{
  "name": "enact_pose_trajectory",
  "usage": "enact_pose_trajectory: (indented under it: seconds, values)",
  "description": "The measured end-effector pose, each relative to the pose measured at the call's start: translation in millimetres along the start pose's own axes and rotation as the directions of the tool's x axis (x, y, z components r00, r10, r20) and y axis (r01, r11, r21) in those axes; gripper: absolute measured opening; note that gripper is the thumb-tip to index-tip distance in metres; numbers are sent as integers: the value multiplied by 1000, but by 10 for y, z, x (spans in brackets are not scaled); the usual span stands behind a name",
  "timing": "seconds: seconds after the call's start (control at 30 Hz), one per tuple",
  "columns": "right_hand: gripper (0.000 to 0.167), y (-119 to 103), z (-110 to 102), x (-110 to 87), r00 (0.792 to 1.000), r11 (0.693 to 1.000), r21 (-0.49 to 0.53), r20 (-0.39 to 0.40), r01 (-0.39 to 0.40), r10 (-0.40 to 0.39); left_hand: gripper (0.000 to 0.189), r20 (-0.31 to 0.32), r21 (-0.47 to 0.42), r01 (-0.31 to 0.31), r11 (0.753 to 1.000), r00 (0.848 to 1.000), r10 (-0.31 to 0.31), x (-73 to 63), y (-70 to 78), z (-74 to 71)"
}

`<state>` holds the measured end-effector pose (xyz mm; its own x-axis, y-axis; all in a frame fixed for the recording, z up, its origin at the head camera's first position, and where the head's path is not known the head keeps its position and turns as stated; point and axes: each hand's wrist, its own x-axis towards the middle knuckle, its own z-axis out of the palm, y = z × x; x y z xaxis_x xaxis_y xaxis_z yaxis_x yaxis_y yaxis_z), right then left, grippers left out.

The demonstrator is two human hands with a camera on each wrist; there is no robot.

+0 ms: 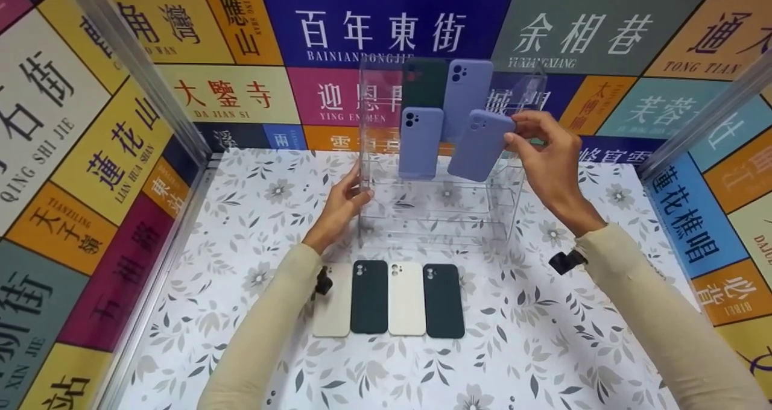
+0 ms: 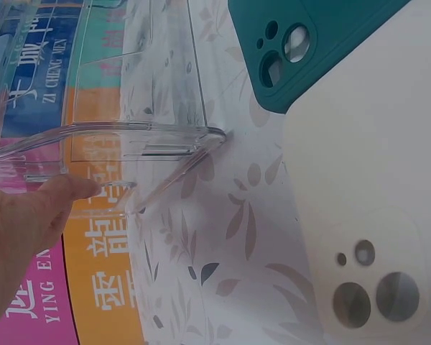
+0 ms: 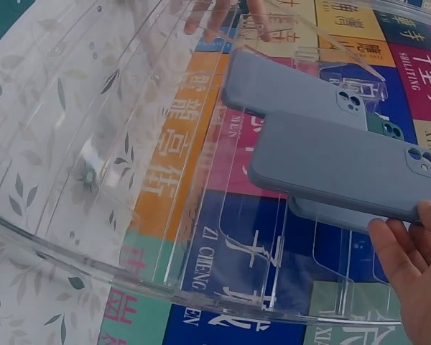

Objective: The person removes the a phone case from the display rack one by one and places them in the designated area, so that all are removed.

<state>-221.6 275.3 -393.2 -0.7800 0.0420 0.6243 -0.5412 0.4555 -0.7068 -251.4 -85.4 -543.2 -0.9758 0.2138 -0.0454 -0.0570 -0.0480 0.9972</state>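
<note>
A clear acrylic display stand [image 1: 434, 217] with stepped tiers stands on the table. My left hand [image 1: 345, 208] grips its left side panel, thumb toward the inside. My right hand [image 1: 550, 157] pinches a lavender phone case [image 1: 480, 146] by its upper right edge; the case tilts in front of the stand's upper tiers. Beside it a second lavender case [image 1: 420, 145] leans on the same level. Behind these, a dark green case [image 1: 422, 83] and another lavender case [image 1: 469, 87] stand on a higher tier. In the right wrist view, thumb and fingertips meet at the camera-hole end of the held case [image 3: 337, 162].
In front of the stand lie a cream case [image 1: 332, 307], a dark green case [image 1: 369, 296], another cream case [image 1: 406, 298] and another green case [image 1: 444, 301], in a row. Panels with printed characters [image 1: 386, 24] wall the floral-patterned table [image 1: 518, 350] at back and sides.
</note>
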Motion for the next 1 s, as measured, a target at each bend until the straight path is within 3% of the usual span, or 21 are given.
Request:
enact_pose_trajectory:
  seconds: [0.53, 1.0]
  values:
    - [30, 47, -154, -371, 998, 1000, 12, 61, 15, -16, 83, 1, -33, -7, 999, 1000, 7, -10, -1, -6]
    - [31, 145, -319, -734, 991, 1000, -21, 133, -22, 24, 83, 10, -28, -5, 1000, 1000, 5, -2, 6, -4]
